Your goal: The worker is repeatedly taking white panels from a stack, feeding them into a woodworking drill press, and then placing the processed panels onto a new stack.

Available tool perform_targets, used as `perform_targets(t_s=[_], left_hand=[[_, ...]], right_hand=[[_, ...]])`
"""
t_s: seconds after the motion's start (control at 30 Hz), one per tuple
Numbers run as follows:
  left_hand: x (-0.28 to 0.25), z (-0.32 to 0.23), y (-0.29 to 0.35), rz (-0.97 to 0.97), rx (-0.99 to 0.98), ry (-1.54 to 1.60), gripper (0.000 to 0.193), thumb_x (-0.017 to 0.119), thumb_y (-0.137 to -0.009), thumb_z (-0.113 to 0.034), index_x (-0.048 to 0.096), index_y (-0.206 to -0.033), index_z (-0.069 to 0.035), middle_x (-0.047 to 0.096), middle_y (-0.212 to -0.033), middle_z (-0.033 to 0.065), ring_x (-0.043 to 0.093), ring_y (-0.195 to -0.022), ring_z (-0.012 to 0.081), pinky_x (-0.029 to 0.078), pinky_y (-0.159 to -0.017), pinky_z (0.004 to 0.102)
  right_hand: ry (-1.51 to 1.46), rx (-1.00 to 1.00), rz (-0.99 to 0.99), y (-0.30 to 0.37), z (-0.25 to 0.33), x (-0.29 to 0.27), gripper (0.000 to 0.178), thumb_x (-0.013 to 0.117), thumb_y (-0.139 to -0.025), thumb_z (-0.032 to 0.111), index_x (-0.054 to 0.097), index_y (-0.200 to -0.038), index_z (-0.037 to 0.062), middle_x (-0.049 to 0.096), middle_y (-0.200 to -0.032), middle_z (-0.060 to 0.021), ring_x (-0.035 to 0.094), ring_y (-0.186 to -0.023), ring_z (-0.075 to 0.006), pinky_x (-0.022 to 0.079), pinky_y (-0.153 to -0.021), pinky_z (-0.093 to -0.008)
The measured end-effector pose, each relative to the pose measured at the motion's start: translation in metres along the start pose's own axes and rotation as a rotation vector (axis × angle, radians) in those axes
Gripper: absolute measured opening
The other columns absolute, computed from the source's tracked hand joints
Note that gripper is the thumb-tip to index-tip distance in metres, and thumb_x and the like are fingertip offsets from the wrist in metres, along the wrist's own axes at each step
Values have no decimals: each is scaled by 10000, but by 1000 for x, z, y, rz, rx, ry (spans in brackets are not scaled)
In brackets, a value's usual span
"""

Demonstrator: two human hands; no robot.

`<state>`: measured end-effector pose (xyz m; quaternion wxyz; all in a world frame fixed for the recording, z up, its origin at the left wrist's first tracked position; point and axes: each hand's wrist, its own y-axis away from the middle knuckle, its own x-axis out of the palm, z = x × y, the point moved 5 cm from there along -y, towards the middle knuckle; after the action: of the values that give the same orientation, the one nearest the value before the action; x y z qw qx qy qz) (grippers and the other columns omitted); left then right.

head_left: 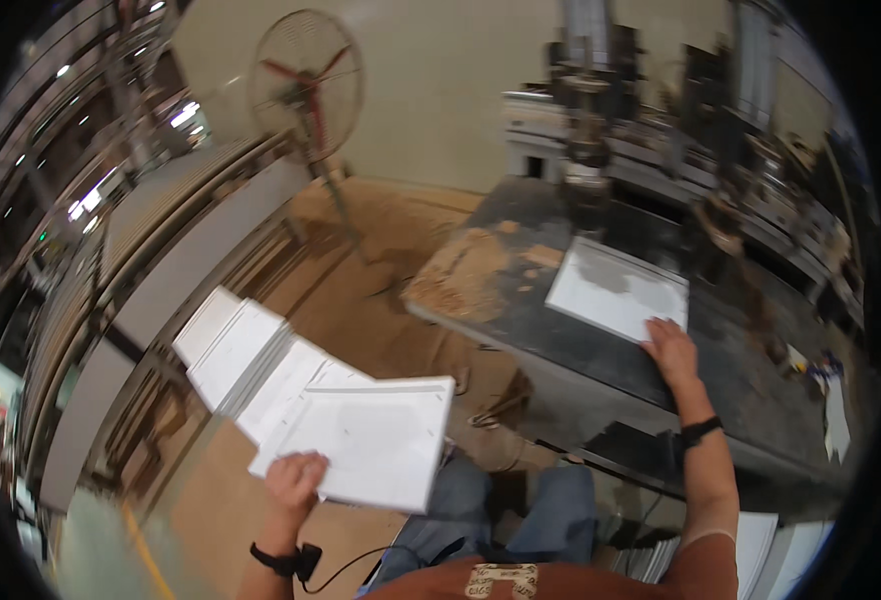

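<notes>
My left hand [296, 480] is curled over the near left edge of a white rectangular panel [366, 440]. This panel lies tilted over, or just above, a stack of similar white panels [236, 350]; I cannot tell whether it touches them. Out to the right, my right hand [673, 352] has its fingers on the near right corner of another white panel [616, 290], which lies flat on a dark machine table [521, 325]. Greyish dust covers part of that panel's far side. The thumb side of the right hand is partly hidden.
Behind the table panel stands a machine head [586, 140] with a vertical spindle. Sawdust [466, 275] heaps on the table's left end. A red-bladed standing fan [308, 85] is at the back. Long boards [191, 230] are stacked at left, and more white panels [756, 545] stand at lower right.
</notes>
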<state>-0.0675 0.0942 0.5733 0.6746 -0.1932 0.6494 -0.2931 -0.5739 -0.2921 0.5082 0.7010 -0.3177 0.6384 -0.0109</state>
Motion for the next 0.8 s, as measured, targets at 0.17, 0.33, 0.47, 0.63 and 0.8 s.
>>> perform_targets(t_s=[0.17, 0.33, 0.47, 0.63, 0.8], left_hand=[[4, 146, 18, -42, -213, -345, 332, 580, -710, 49, 658, -1004, -85, 673, -1010, 71, 626, -887, 262, 493, -728, 380], [66, 295, 4, 62, -511, -542, 299, 556, -814, -56, 639, -1091, -131, 644, -968, 46, 610, -906, 252, 477, -724, 404], [115, 364, 20, 99, -574, -526, 304, 543, -829, -68, 630, -1117, -111, 637, -965, 83, 601, -933, 294, 492, -734, 434], [170, 387, 63, 306, -746, -281, 499, 794, -700, -178, 619, -1156, -74, 616, -1063, 152, 575, -1031, 356, 506, -843, 456], [165, 387, 50, 309, -816, -158, 361, 768, -708, -89, 575, -1007, -29, 582, -1086, 176, 566, -1074, 361, 487, -877, 479]], right_hand=[[-89, 31, 33, -11, 18, -6, 432, 703, -815, 247, 604, -1196, 68, 599, -1263, -118, 529, -1196, -331, 461, -931, -448], [-84, 136, -28, 5, 33, -34, 435, 688, -830, 184, 585, -1233, 55, 538, -1325, -147, 475, -1237, -352, 406, -1012, -419], [-117, 293, -34, 76, 14, -81, 439, 664, -855, 171, 568, -1269, 61, 521, -1342, -146, 470, -1241, -356, 386, -1040, -418], [117, 801, -36, 272, -64, -156, 437, 667, -867, 192, 563, -1272, 67, 511, -1359, -160, 463, -1252, -365, 385, -1047, -428], [506, 1482, 378, 514, -56, -191, 729, 734, -777, 488, 511, -1322, 59, 509, -1354, -196, 453, -1249, -416, 418, -998, -511]])
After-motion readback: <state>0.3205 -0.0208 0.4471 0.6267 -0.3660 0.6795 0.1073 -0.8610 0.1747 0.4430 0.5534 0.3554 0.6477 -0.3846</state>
